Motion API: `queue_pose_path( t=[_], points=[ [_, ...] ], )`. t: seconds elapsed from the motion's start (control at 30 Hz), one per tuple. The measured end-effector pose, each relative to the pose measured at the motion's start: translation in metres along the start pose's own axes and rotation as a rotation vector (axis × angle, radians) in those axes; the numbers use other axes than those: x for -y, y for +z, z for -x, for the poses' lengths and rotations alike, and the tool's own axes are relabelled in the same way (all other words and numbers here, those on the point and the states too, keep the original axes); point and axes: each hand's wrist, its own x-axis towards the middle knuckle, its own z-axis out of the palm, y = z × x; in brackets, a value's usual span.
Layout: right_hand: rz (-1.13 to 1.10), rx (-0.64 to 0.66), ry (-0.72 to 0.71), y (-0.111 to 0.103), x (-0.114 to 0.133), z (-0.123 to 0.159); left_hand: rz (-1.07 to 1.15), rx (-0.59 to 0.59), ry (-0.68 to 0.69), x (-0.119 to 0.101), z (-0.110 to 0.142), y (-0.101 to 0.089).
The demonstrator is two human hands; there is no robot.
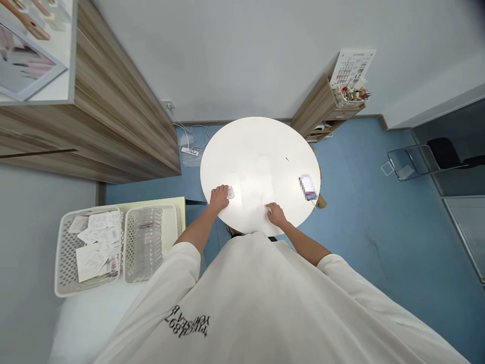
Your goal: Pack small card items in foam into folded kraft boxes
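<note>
A round white table (246, 139) stands in front of me. On its left side my left hand (219, 197) has its fingers curled at the edge of a small clear plastic box (231, 192), which lies flat on the tabletop. Near the front edge, right of the middle, my right hand (277, 214) is low over the table with its fingertips together. Whatever may be between those fingertips is too small to make out. A thin dark sliver (287, 159) lies farther back on the right.
A phone (308, 187) with a cable lies at the table's right. To my left are a white basket of cards (60, 253) and a basket of clear plastic boxes (131, 270). A power strip (190, 151) rests on the floor. A folding chair (443, 154) stands far right.
</note>
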Motion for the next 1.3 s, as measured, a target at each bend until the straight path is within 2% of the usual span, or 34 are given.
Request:
queue_pose_path(
  t=[0.13,0.27,0.4,0.53,0.77,1.13,1.3],
  points=[
    [0.024,-0.012,-0.058,-0.004,-0.008,-0.007,0.051,-0.039,-0.034,-0.024,-0.005,-0.007],
    [0.104,0.004,-0.13,-0.008,-0.016,-0.017,0.094,0.006,0.081,-0.07,-0.013,-0.007],
    [0.154,0.019,-0.208,-0.008,-0.023,-0.027,0.09,0.059,0.149,-0.115,-0.032,0.003],
    [0.175,0.031,-0.267,-0.007,-0.031,-0.032,0.056,0.08,0.188,-0.141,-0.055,0.017],
    [0.156,0.045,-0.365,-0.009,-0.046,-0.039,-0.002,0.062,0.159,-0.152,-0.07,0.031],
    [0.18,0.061,-0.434,-0.01,-0.05,-0.045,0.008,0.088,0.147,-0.151,-0.068,0.033],
    [0.193,0.09,-0.449,-0.01,-0.044,-0.046,-0.003,0.024,0.108,-0.152,-0.052,0.031]
  ],
)
